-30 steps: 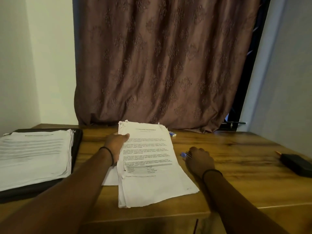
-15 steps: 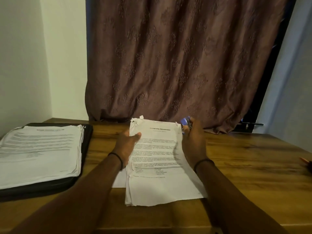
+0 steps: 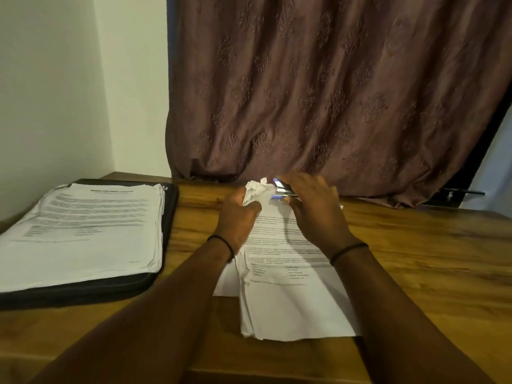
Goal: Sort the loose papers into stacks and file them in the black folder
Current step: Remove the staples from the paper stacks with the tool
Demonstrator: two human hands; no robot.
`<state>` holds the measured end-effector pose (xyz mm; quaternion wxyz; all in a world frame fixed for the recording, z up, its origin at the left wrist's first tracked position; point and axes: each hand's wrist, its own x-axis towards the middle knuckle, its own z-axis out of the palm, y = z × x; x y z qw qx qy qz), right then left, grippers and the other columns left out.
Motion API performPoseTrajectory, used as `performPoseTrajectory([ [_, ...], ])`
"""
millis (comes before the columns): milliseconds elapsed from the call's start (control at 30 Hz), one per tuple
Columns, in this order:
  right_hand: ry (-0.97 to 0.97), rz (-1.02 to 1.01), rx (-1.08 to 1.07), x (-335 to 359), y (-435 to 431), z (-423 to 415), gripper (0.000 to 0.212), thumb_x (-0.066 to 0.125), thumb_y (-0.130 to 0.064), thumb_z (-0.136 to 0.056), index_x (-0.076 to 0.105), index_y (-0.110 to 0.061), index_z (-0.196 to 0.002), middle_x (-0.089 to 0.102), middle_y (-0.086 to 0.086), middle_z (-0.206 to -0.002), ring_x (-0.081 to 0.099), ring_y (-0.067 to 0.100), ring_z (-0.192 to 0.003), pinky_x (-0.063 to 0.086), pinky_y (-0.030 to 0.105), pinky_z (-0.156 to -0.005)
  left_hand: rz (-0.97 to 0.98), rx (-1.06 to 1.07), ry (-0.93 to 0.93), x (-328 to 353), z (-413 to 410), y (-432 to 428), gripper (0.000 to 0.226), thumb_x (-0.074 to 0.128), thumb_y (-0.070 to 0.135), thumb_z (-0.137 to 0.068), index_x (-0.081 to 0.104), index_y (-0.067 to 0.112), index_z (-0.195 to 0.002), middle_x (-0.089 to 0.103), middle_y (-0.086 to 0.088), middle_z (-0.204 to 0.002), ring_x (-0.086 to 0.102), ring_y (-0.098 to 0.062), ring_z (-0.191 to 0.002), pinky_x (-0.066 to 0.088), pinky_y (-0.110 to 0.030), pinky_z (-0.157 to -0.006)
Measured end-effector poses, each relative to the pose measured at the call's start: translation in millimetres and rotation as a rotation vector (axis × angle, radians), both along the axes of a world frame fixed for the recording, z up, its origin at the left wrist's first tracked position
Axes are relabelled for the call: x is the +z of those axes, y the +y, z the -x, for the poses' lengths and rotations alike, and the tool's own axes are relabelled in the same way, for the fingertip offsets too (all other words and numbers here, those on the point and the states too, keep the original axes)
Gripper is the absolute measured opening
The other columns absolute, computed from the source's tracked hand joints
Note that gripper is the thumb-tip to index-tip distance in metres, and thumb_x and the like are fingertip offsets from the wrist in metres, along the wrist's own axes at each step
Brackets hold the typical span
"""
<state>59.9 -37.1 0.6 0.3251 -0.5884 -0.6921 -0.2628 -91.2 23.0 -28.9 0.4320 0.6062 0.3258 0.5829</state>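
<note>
My left hand (image 3: 235,217) is curled round the far left corner of the loose paper stack (image 3: 291,300), and the fingers (image 3: 253,207) are clamped on that corner, which is crumpled and bunched up just above my thumb. My right hand (image 3: 315,209) is closed round a small blue and silver stapler (image 3: 281,188), its nose pointing toward my left fingers and touching or just beside the crumpled corner; I cannot tell whether paper sits inside its mouth. The rest of the stack lies flat on the table (image 3: 415,259) below both hands, running back between my wrists, printed side up. A single sheet sticks out from under the stack by my left wrist. Well off to the left of my left fingers lies the black folder (image 3: 169,217), flat on the table, with a second pile of papers (image 3: 83,231) on top of it. Past my fingertips hangs a brown curtain (image 3: 332,92). There is a thin dark band on each wrist.
</note>
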Motion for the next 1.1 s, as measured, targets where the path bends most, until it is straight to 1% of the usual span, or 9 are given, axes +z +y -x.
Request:
performPoseTrajectory([
  [133, 0.003, 0.008, -0.032, -0.5, -8.5, -1.2, 0.042, 0.061, -0.019, -0.094, 0.055, -0.031, -0.133, 0.058, -0.007, -0.128, 0.047, 0.020, -0.110, 0.029, 0.035, -0.087, -0.208, 0.022, 0.095, -3.0, 3.1, -1.8, 0.025, 0.064, 0.012, -0.092, 0.065, 0.009, -0.117, 0.068, 0.004, -0.102, 0.063, -0.004, -0.092, 0.048, -0.013, -0.081],
  [267, 0.138, -0.029, -0.025, -3.3, -13.8, 3.0, 0.041, 0.061, -0.023, -0.095, 0.051, -0.024, -0.136, 0.060, 0.001, -0.125, 0.051, 0.024, -0.109, 0.039, 0.043, -0.091, -0.228, 0.034, 0.086, -3.9, 4.7, -1.3, 0.023, 0.062, 0.014, -0.094, 0.065, 0.012, -0.117, 0.069, 0.002, -0.106, 0.063, -0.011, -0.097, 0.048, -0.019, -0.084],
  [367, 0.241, -0.044, -0.011, -5.0, -13.7, 4.0, 0.046, 0.065, -0.026, -0.093, 0.051, -0.020, -0.137, 0.060, 0.005, -0.126, 0.055, 0.023, -0.111, 0.045, 0.043, -0.095, -0.232, 0.030, 0.076, -4.3, 4.8, -2.0, 0.019, 0.062, 0.012, -0.094, 0.065, 0.016, -0.111, 0.069, 0.005, -0.102, 0.063, -0.008, -0.093, 0.048, -0.015, -0.081],
  [500, 0.456, -0.109, 0.053, -7.0, -16.9, 6.1, 0.026, 0.067, -0.016, -0.091, 0.056, -0.018, -0.114, 0.062, 0.002, -0.108, 0.059, 0.018, -0.097, 0.051, 0.035, -0.080, -0.229, 0.022, 0.039, -2.8, 5.4, -3.5, 0.018, 0.062, 0.011, -0.094, 0.063, 0.020, -0.108, 0.067, 0.010, -0.097, 0.062, 0.002, -0.089, 0.047, -0.010, -0.078],
  [633, 0.622, -0.229, -0.010, -3.4, -20.5, 3.1, 0.019, 0.055, -0.004, -0.090, 0.046, -0.019, -0.097, 0.057, -0.002, -0.083, 0.054, 0.018, -0.073, 0.041, 0.032, -0.062, -0.258, 0.017, 0.030, -2.2, 6.5, -3.2, 0.017, 0.062, 0.012, -0.094, 0.063, 0.021, -0.109, 0.069, 0.007, -0.101, 0.063, -0.002, -0.091, 0.050, -0.018, -0.084],
  [733, 0.614, -0.198, -0.003, -0.5, -24.3, 1.5, 0.038, 0.059, -0.009, -0.090, 0.052, -0.022, -0.124, 0.061, 0.001, -0.081, 0.059, 0.021, -0.072, 0.052, 0.038, -0.064, -0.289, 0.014, 0.039, -1.1, 5.6, -4.2, 0.019, 0.061, 0.012, -0.094, 0.063, 0.021, -0.111, 0.069, 0.008, -0.103, 0.064, -0.002, -0.095, 0.050, -0.018, -0.086],
  [867, 0.380, 0.032, 0.002, -0.6, -26.4, 11.9, 0.074, 0.063, -0.019, -0.092, 0.025, -0.040, -0.152, 0.051, -0.007, -0.065, 0.054, 0.013, -0.061, 0.052, 0.032, -0.059, -0.310, 0.009, 0.044, 0.1, 4.3, -6.5, 0.019, 0.062, 0.012, -0.094, 0.064, 0.023, -0.110, 0.068, 0.014, -0.101, 0.064, 0.006, -0.091, 0.049, -0.013, -0.083],
  [1000, 0.278, 0.121, -0.007, -2.4, -21.9, 15.6, 0.051, 0.057, -0.025, -0.094, 0.047, -0.037, -0.143, 0.071, -0.001, -0.093, 0.059, 0.016, -0.080, 0.052, 0.029, -0.080, -0.301, 0.021, 0.043, 0.1, 4.6, -6.6, 0.013, 0.064, 0.012, -0.092, 0.065, 0.019, -0.104, 0.068, 0.012, -0.095, 0.064, 0.008, -0.084, 0.048, -0.011, -0.077],
  [1100, 0.267, 0.093, 0.024, -4.7, -20.0, 13.4, 0.043, 0.057, -0.023, -0.095, 0.056, -0.033, -0.137, 0.072, 0.000, -0.101, 0.058, 0.015, -0.083, 0.040, 0.021, -0.073, -0.289, 0.035, 0.052, -1.0, 4.1, -5.8, 0.009, 0.065, 0.014, -0.092, 0.068, 0.016, -0.100, 0.070, 0.009, -0.092, 0.064, 0.004, -0.082, 0.049, -0.012, -0.074],
])
